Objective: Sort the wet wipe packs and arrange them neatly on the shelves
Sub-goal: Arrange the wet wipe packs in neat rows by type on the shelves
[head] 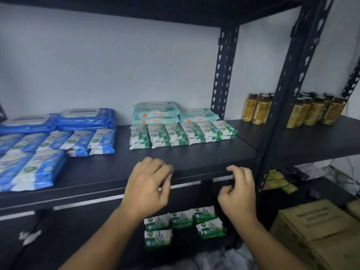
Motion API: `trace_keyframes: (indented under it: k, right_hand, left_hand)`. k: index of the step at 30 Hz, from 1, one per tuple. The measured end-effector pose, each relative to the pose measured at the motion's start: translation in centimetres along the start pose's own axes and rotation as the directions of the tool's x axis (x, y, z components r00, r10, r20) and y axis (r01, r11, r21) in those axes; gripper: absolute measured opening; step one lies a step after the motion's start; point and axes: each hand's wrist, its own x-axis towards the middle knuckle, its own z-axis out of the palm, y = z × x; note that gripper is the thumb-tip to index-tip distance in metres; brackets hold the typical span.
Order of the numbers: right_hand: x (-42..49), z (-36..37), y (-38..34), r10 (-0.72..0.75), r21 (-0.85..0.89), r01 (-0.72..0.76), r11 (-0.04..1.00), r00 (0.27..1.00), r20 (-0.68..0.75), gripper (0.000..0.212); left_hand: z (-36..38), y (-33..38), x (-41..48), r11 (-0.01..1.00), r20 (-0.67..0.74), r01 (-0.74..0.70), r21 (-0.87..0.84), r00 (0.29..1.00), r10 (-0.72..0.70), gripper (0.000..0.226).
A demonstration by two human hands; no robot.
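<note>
Head view, looking down at a black shelf with a lower shelf beneath it. Sorted by kind on the upper one already: blue packs in rows and stacks at the left, green-and-white packs in a tidy row at the middle, mint packs stacked just behind those. Down on the lower shelf, five small green packs lying flat in two loose rows, not yet lifted.

Left hand and right hand both empty, fingers loosely curled and clamped on nothing, hovering at the front lip of the upper shelf, above the small green packs.

Judged to be between placements, with most of the sorting done. Next, probably: reach down, pinch the small green packs by their edges, carry them up to the bare stretch in front of the green-and-white row, square them up to match. Soft, slippery wrappers, most likely; best gathered a few at a time.
</note>
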Motion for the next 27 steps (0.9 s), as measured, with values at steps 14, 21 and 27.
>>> trace_keyframes:
  k: [14,21,27]
  right_hand:
    - [-8.5,7.8,5.5,0.824,-0.053,-0.982,0.180,0.121,0.554,0.014]
    - [-11.2,14.2,14.8,0.855,0.055,-0.998,-0.009,0.021,0.517,0.012]
    - [-11.1,18.6,18.4,0.834,0.115,-0.967,-0.229,-0.133,0.535,0.024]
  left_hand:
    - [11.2,-4.6,-14.7,0.717,0.810,0.697,-0.010,0.426,-0.403,0.051]
    - [19.9,-7.2,-18.4,0.852,0.824,0.497,0.167,0.405,-0.397,0.055]
    - [23.6,-8.4,-22.0,0.914,0.796,0.295,0.278,0.463,-0.391,0.046]
